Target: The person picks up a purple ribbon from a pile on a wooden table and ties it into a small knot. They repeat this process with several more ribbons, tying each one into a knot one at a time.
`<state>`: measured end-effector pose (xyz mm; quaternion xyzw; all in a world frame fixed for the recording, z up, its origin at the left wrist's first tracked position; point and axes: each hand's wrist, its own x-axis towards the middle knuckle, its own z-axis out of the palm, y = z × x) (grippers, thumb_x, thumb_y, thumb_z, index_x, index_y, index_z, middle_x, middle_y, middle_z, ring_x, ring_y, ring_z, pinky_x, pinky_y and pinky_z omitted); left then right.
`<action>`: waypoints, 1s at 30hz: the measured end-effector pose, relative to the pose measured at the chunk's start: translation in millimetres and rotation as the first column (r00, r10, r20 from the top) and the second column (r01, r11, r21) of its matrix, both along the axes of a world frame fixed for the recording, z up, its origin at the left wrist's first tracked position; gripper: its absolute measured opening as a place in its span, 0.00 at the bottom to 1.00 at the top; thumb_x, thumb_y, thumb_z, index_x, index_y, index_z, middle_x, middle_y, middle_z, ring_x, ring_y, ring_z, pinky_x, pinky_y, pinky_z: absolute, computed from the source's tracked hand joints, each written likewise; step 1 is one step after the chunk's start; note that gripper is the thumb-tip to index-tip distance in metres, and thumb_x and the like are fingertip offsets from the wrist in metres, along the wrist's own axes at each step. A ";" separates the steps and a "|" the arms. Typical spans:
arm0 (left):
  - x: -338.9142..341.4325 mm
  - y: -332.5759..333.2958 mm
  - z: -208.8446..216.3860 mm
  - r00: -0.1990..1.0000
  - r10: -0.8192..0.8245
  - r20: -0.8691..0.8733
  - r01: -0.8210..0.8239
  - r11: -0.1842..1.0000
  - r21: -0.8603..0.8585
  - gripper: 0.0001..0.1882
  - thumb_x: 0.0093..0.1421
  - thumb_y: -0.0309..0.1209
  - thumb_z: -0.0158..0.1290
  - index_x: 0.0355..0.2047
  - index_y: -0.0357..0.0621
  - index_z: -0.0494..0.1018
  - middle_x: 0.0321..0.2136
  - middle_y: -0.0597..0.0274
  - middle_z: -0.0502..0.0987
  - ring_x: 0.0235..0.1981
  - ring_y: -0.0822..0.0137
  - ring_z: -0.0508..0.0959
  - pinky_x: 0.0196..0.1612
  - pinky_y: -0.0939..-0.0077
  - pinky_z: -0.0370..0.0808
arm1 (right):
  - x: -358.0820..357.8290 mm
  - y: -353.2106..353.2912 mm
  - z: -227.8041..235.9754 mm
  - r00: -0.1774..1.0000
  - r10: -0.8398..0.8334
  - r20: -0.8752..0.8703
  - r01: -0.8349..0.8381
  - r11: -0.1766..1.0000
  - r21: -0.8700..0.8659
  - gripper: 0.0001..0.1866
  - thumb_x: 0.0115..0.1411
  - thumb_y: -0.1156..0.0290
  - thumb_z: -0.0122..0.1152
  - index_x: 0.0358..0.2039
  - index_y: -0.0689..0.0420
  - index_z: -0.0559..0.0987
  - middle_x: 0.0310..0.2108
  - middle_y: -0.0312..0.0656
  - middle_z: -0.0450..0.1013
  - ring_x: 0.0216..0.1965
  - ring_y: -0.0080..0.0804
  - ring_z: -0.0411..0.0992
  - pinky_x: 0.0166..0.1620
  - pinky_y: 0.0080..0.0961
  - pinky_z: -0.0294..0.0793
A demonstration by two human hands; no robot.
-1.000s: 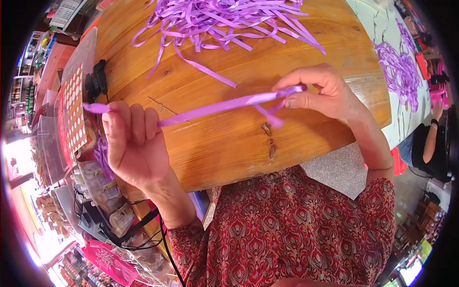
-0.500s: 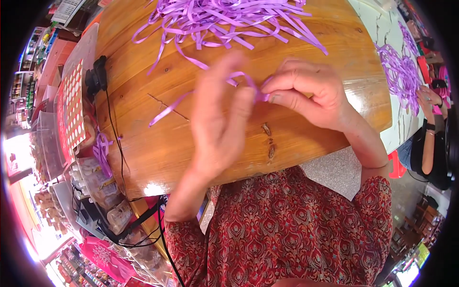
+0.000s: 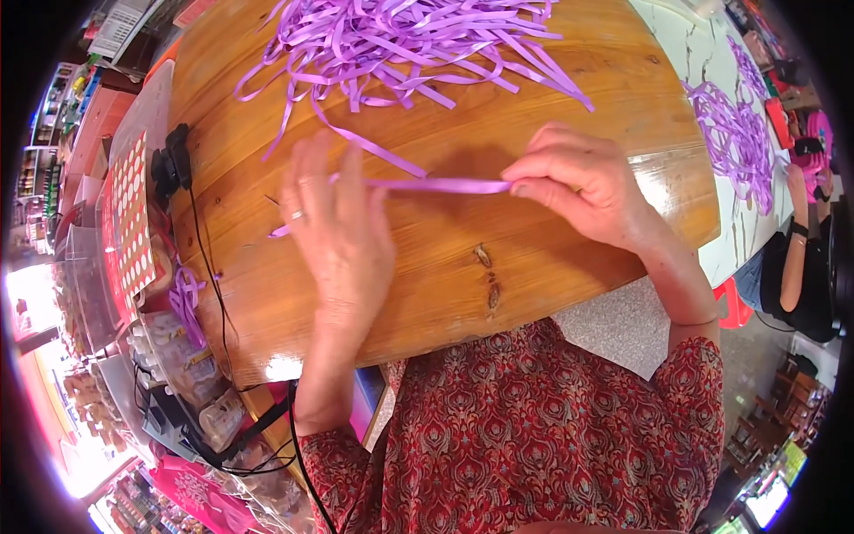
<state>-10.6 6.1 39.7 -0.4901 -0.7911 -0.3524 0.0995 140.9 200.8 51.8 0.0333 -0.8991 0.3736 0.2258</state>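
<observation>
A narrow purple ribbon [image 3: 445, 185] stretches nearly straight between my two hands, just above the wooden table. My right hand [image 3: 583, 189] pinches one end between thumb and fingertips. On the other side, the ribbon runs through the fingers of my left hand [image 3: 338, 222], which wears a ring; the exact grip is hidden behind the fingers. A short purple tail shows beyond the left hand, near the tabletop. At the far side of the table lies a loose heap of purple ribbons [image 3: 400, 44], with one strand trailing toward me.
A black clip-like device [image 3: 173, 158] with a cable sits at the table's left edge. Beside it are a dotted sticker sheet [image 3: 132, 222] and clear plastic containers [image 3: 191, 351]. On the right, a marble-patterned table [image 3: 663, 27] holds more purple ribbons [image 3: 734, 147], near another person's arm [image 3: 794, 258].
My left hand has moved left, away from my right hand. The ribbon between them, bent and bunched before, is now drawn out straight. My right hand keeps its pinch.
</observation>
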 end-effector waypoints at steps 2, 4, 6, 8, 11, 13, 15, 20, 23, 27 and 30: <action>14.4 14.8 1.0 0.993 -0.043 -0.108 0.048 0.998 0.043 0.15 0.55 0.22 0.52 0.45 0.38 0.69 0.42 0.52 0.70 0.41 0.64 0.74 0.37 0.77 0.71 | -8.0 -9.7 0.1 0.999 0.034 -0.016 -0.033 0.999 0.017 0.09 0.47 0.78 0.65 0.31 0.61 0.78 0.25 0.40 0.72 0.26 0.33 0.70 0.29 0.24 0.68; 36.1 27.6 1.0 0.900 -0.192 0.391 0.126 0.974 0.190 0.14 0.57 0.22 0.52 0.44 0.38 0.69 0.39 0.56 0.71 0.39 0.68 0.74 0.37 0.81 0.70 | -12.4 -14.4 4.0 0.996 0.027 -0.083 -0.024 0.999 0.031 0.10 0.46 0.78 0.66 0.32 0.61 0.78 0.24 0.40 0.72 0.27 0.34 0.70 0.29 0.24 0.68; 41.0 32.3 2.4 0.550 -0.359 0.754 0.114 0.927 0.358 0.13 0.58 0.23 0.51 0.44 0.38 0.70 0.37 0.60 0.72 0.37 0.73 0.73 0.36 0.84 0.69 | -13.6 -15.4 7.6 0.989 0.016 -0.148 -0.009 0.999 0.048 0.12 0.45 0.77 0.67 0.32 0.61 0.78 0.24 0.40 0.72 0.27 0.34 0.70 0.29 0.25 0.69; 40.1 34.7 4.3 -0.030 -0.309 0.951 0.027 0.951 0.309 0.08 0.59 0.24 0.52 0.40 0.39 0.72 0.31 0.69 0.73 0.32 0.81 0.71 0.34 0.89 0.67 | -9.6 -14.3 8.3 0.983 -0.032 -0.179 0.048 0.995 0.088 0.14 0.44 0.77 0.68 0.34 0.60 0.78 0.23 0.40 0.72 0.27 0.35 0.70 0.29 0.25 0.69; 37.4 30.1 -5.2 0.292 -0.325 0.899 0.091 0.946 0.313 0.05 0.58 0.25 0.54 0.35 0.39 0.75 0.26 0.74 0.73 0.27 0.84 0.69 0.32 0.90 0.66 | -7.0 -6.2 2.2 0.981 -0.010 -0.193 0.044 0.984 0.170 0.14 0.44 0.77 0.68 0.33 0.60 0.78 0.23 0.40 0.73 0.27 0.35 0.71 0.28 0.24 0.69; 33.6 26.5 -4.5 0.306 -0.313 0.899 0.070 0.949 0.307 0.05 0.58 0.23 0.53 0.35 0.38 0.75 0.28 0.71 0.74 0.30 0.82 0.70 0.35 0.89 0.66 | -0.5 -0.6 1.5 0.991 -0.015 -0.134 0.029 0.994 0.101 0.13 0.44 0.77 0.68 0.33 0.61 0.78 0.24 0.40 0.73 0.28 0.35 0.71 0.29 0.24 0.70; 31.7 26.4 -4.1 0.332 -0.301 0.894 0.045 0.952 0.304 0.05 0.58 0.22 0.52 0.35 0.37 0.75 0.29 0.69 0.75 0.33 0.79 0.71 0.38 0.87 0.66 | 2.5 4.0 1.8 0.996 -0.009 -0.084 0.011 0.999 0.033 0.13 0.44 0.77 0.68 0.33 0.61 0.78 0.24 0.41 0.73 0.28 0.35 0.72 0.29 0.24 0.70; 32.0 28.4 -5.1 0.175 -0.268 0.947 -0.073 0.956 0.284 0.06 0.56 0.23 0.54 0.35 0.36 0.75 0.25 0.71 0.73 0.22 0.82 0.64 0.24 0.88 0.59 | 3.1 9.0 3.8 0.993 -0.075 -0.091 0.081 0.995 0.066 0.13 0.47 0.76 0.66 0.35 0.62 0.78 0.31 0.42 0.75 0.36 0.36 0.72 0.38 0.26 0.71; 33.9 28.5 -4.2 0.153 -0.261 0.953 -0.114 0.953 0.280 0.07 0.56 0.25 0.56 0.35 0.36 0.75 0.23 0.72 0.71 0.18 0.82 0.59 0.21 0.86 0.53 | 4.9 15.0 -1.5 0.994 -0.076 -0.077 0.081 0.994 0.067 0.17 0.46 0.74 0.66 0.39 0.61 0.78 0.36 0.43 0.75 0.39 0.36 0.72 0.41 0.26 0.71; 30.1 24.2 -4.9 0.130 -0.253 0.959 -0.097 0.959 0.266 0.07 0.56 0.26 0.56 0.34 0.37 0.75 0.22 0.72 0.71 0.18 0.81 0.60 0.21 0.86 0.54 | 4.2 9.7 -4.9 0.994 -0.092 -0.065 0.096 0.994 0.056 0.20 0.45 0.73 0.67 0.41 0.60 0.78 0.38 0.43 0.75 0.39 0.37 0.72 0.42 0.26 0.71; 27.5 23.0 -4.8 0.007 -0.289 0.957 -0.103 0.952 0.289 0.07 0.53 0.24 0.58 0.34 0.37 0.76 0.23 0.74 0.71 0.22 0.84 0.64 0.24 0.90 0.59 | -1.5 4.5 -12.6 0.987 -0.121 -0.102 0.136 0.979 0.155 0.22 0.44 0.72 0.67 0.43 0.59 0.77 0.39 0.43 0.74 0.39 0.37 0.72 0.41 0.26 0.71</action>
